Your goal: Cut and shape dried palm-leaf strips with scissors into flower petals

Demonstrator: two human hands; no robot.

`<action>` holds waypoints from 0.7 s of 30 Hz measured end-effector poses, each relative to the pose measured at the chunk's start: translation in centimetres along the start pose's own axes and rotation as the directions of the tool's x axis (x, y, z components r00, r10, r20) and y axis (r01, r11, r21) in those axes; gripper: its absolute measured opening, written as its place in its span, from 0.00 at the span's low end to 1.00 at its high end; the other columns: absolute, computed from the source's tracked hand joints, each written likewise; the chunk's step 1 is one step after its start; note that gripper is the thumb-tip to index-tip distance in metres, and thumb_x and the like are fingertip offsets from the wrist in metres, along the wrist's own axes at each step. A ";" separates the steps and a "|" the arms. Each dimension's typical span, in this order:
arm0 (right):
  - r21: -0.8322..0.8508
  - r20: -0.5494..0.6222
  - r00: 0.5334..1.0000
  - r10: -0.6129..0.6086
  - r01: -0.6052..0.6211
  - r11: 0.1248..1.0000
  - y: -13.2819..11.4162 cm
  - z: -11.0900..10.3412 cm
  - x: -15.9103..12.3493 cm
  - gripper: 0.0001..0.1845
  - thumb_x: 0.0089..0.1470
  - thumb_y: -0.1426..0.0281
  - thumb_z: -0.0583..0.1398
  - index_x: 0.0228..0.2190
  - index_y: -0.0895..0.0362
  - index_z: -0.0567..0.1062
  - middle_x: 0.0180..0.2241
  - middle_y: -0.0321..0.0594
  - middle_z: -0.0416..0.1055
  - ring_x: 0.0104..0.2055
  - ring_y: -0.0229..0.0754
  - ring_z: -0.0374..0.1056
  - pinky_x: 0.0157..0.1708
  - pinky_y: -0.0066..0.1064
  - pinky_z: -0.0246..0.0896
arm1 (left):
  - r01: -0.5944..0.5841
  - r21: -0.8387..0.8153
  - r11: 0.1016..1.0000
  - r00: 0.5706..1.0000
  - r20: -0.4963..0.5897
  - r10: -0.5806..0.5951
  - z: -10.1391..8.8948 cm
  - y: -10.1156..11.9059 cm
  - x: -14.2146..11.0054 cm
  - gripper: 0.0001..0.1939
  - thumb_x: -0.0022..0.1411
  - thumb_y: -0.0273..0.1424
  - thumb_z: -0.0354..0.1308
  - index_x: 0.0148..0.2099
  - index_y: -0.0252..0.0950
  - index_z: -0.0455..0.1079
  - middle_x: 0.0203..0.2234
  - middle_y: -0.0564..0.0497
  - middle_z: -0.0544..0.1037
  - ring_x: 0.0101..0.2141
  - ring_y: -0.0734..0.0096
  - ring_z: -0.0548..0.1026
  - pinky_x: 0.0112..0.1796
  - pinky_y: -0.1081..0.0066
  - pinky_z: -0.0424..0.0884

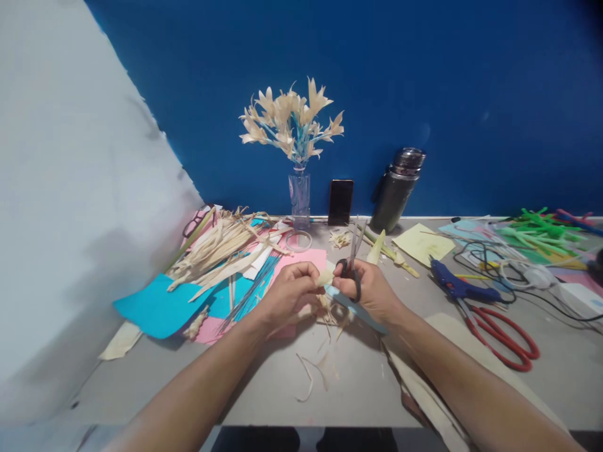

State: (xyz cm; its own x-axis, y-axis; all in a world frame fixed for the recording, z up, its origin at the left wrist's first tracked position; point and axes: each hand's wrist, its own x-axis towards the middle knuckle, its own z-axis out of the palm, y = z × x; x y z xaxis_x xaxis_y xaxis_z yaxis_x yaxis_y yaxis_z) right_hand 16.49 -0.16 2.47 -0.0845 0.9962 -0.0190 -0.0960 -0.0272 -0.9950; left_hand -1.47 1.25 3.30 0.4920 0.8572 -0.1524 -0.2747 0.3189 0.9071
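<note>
Husk (pixel 325 277) sits pinched in the left hand (pixel 288 290), scissors (pixel 358 289) in the right hand (pixel 374 289), well inside the table's front edge (pixel 264 424).

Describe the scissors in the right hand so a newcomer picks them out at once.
Find the clear vase of pale flowers before the blue wall, then come down to the right hand. The scissors are held there, blades pointing toward the wall. Their black handles set them apart from the red-handled pair lying farther right.

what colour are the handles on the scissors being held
Black. The held scissors' handles show best in the head view, the only one here.
</note>
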 end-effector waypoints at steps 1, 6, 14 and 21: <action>0.007 -0.007 1.000 0.001 -0.001 1.000 0.0 0.0 0.0 0.20 0.38 0.64 0.71 0.32 0.58 0.73 0.26 0.34 0.68 0.26 0.36 0.62 0.27 0.27 0.57 | 0.004 0.014 1.000 1.000 0.002 -0.004 -0.1 0.0 0.0 0.07 0.50 0.27 0.64 0.28 0.36 0.66 0.22 0.51 0.72 0.21 0.70 0.72 0.25 0.68 0.69; -0.002 0.060 0.998 0.035 -0.035 0.999 -0.2 -0.3 0.0 0.20 0.41 0.62 0.70 0.34 0.59 0.74 0.25 0.34 0.68 0.24 0.35 0.61 0.25 0.27 0.57 | -0.001 0.139 0.990 1.000 0.015 -0.001 0.0 -0.1 -0.1 0.08 0.47 0.28 0.65 0.25 0.35 0.67 0.19 0.51 0.71 0.22 0.71 0.72 0.28 0.70 0.68; 0.107 -0.028 0.999 0.043 -0.040 0.993 -0.1 0.4 -0.1 0.20 0.38 0.63 0.70 0.32 0.57 0.71 0.21 0.31 0.66 0.21 0.35 0.59 0.22 0.27 0.57 | 0.009 -0.031 0.999 0.995 0.100 -0.005 0.5 -1.1 0.3 0.14 0.46 0.32 0.70 0.33 0.36 0.69 0.25 0.51 0.74 0.24 0.71 0.72 0.25 0.72 0.65; 0.052 -0.041 0.999 0.029 -0.026 0.998 -0.7 1.1 -0.4 0.22 0.35 0.60 0.71 0.28 0.58 0.70 0.22 0.32 0.65 0.23 0.34 0.57 0.22 0.26 0.54 | 0.021 -0.104 0.994 1.000 0.025 -0.018 0.5 -1.6 0.5 0.12 0.51 0.32 0.68 0.29 0.36 0.65 0.20 0.53 0.71 0.21 0.73 0.70 0.23 0.73 0.64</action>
State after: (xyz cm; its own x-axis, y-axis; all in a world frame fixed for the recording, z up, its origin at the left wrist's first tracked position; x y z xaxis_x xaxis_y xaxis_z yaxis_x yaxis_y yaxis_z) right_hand 15.50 -0.59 3.32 -0.0460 0.9976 -0.0515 -0.1448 -0.0576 -0.9878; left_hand -0.37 0.93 1.95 0.5176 0.8407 -0.1591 -0.3490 0.3772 0.8579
